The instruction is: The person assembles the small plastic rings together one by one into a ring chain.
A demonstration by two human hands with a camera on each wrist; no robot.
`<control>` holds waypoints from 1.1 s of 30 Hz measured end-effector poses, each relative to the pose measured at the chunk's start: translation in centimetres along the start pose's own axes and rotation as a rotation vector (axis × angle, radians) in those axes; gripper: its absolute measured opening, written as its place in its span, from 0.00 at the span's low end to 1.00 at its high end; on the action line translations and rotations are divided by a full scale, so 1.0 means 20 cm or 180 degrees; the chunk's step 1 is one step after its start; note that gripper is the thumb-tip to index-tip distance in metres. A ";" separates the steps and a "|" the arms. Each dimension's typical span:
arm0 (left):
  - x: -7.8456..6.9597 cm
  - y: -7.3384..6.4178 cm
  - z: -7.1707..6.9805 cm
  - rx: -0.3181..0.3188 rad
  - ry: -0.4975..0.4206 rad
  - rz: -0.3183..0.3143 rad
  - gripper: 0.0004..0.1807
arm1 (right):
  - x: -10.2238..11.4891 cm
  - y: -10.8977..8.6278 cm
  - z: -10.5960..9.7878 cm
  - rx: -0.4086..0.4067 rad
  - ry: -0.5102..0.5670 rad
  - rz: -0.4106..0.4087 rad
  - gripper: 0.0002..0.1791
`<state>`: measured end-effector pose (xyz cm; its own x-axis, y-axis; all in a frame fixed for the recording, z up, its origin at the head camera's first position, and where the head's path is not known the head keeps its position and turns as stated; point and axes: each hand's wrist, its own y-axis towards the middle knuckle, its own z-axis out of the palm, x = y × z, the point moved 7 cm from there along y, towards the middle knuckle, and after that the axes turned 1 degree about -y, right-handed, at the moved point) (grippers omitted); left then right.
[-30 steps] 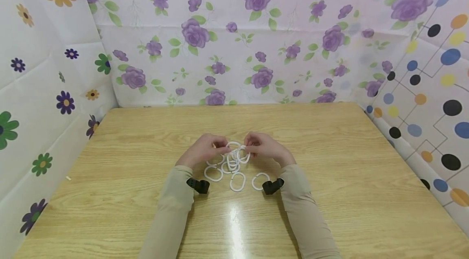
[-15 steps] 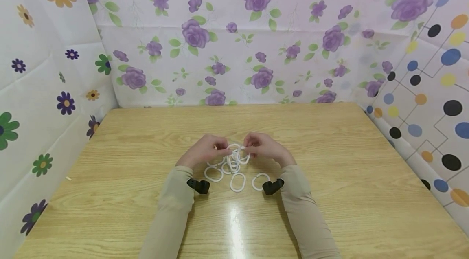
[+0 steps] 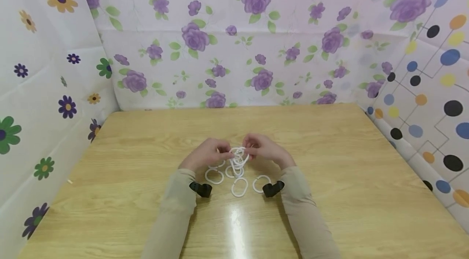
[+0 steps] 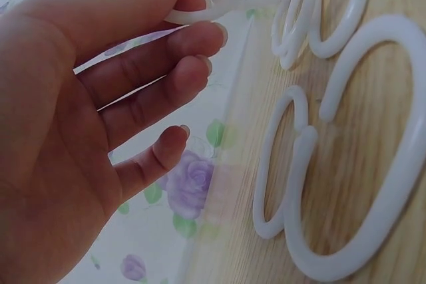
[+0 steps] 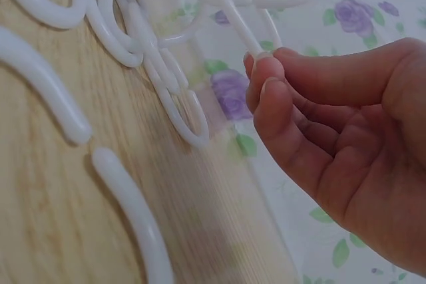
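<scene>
In the head view both hands meet over a bunch of linked white plastic shower curtain rings (image 3: 237, 172), oval with a small gap in each. My left hand (image 4: 63, 111) pinches a ring (image 4: 193, 16) between thumb and index finger; its other fingers are loosely bent. Opposite it, my right hand (image 5: 353, 138) pinches a ring (image 5: 237, 23) between thumb and fingertips. Other rings dangle linked beneath the two hands and overlap one another. The ring parts under the fingertips are hidden.
On the wooden table (image 3: 329, 161) nearer the body lie loose rings: one at left (image 3: 216, 184), one in the middle (image 3: 247, 186) and one at right (image 3: 253, 185). Patterned cloth (image 3: 234, 59) encloses the back and sides. A small pale scrap (image 3: 69, 181) is near the left edge.
My left hand has shifted slightly right and closer to the right hand, which stays almost in place. The held rings have drawn together into a tighter bunch. The camera view has tipped slightly.
</scene>
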<state>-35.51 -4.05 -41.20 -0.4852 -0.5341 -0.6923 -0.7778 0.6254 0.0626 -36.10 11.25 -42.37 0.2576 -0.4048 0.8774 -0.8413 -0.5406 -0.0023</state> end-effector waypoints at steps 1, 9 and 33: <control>0.00 0.00 0.00 0.0009 0.0006 -0.0005 0.09 | 0.00 0.00 0.00 -0.0026 0.0009 -0.0019 0.05; 0.00 0.00 0.00 -0.0050 0.0001 -0.0068 0.08 | 0.00 0.00 -0.07 -0.0502 0.0211 -0.0093 0.09; 0.02 0.00 -0.04 -0.0282 0.0067 -0.0100 0.10 | 0.04 0.00 -0.05 -0.0414 0.0542 -0.0204 0.12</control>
<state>-35.94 -4.68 -40.91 -0.4675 -0.5652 -0.6798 -0.8246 0.5558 0.1050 -36.47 11.71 -41.23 0.2379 -0.2364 0.9421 -0.8828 -0.4572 0.1082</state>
